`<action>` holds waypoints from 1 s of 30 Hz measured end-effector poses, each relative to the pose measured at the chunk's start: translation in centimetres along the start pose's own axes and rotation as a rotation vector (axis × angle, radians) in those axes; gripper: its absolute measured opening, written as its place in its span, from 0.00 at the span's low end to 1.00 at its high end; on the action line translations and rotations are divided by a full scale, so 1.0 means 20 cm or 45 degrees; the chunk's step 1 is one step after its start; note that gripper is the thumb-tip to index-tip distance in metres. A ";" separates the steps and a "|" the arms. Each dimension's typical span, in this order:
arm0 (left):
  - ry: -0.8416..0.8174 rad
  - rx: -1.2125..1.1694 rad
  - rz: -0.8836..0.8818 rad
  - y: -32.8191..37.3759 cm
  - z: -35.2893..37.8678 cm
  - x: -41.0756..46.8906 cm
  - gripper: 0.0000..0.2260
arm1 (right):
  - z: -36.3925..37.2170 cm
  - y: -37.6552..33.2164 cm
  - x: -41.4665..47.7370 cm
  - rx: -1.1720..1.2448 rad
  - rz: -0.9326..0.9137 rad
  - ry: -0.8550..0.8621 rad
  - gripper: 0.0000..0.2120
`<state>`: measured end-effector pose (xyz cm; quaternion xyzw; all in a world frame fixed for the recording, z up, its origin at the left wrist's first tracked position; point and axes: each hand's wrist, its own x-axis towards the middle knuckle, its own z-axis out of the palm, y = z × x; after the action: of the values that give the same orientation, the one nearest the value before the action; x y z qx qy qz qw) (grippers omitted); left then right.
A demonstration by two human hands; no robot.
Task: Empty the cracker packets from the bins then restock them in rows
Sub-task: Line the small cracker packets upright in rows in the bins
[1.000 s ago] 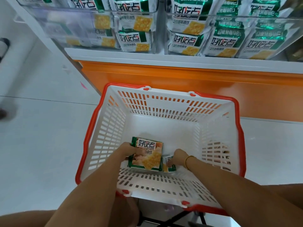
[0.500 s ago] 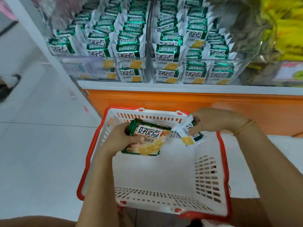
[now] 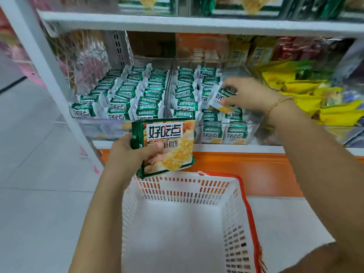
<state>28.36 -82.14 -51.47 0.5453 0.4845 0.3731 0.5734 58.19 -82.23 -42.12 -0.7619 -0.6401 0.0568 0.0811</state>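
Observation:
My left hand (image 3: 128, 152) grips a large green cracker bag (image 3: 165, 144) above the far rim of the white basket (image 3: 242, 194), in front of the shelf edge. My right hand (image 3: 248, 93) holds a small green-and-white cracker packet (image 3: 221, 99) over the right clear bin (image 3: 228, 125), at its right-hand row. Both the left clear bin (image 3: 102, 125) and the right one hold rows of small cracker packets (image 3: 151, 93) standing upright. The basket's inside shows nothing in it.
A white shelf board (image 3: 197, 24) runs just above the bins. Yellow snack bags (image 3: 315, 99) fill the space right of the bins. A white upright post (image 3: 51, 75) stands at the left. Below the shelf is an orange base panel (image 3: 256, 170). White floor tiles lie to the left.
Both hands rose out of the basket, each with its packet. My right hand carried the small packet up to the right bin; my left lifted the big bag to shelf height.

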 end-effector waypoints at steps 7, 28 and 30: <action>0.000 -0.121 -0.070 0.04 0.02 0.01 0.33 | 0.18 0.04 0.24 0.090 0.095 0.097 0.20; -0.190 0.190 0.345 0.59 0.06 0.00 0.20 | -0.39 -0.13 -0.29 0.888 -0.211 0.033 0.18; -0.226 0.284 0.486 0.67 0.10 -0.03 0.20 | -0.45 -0.15 -0.39 0.768 -0.316 -0.051 0.28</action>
<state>31.49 -81.44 -38.31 0.7176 0.3586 0.3696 0.4688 55.56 -89.95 -32.79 -0.6183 -0.6840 0.2487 0.2968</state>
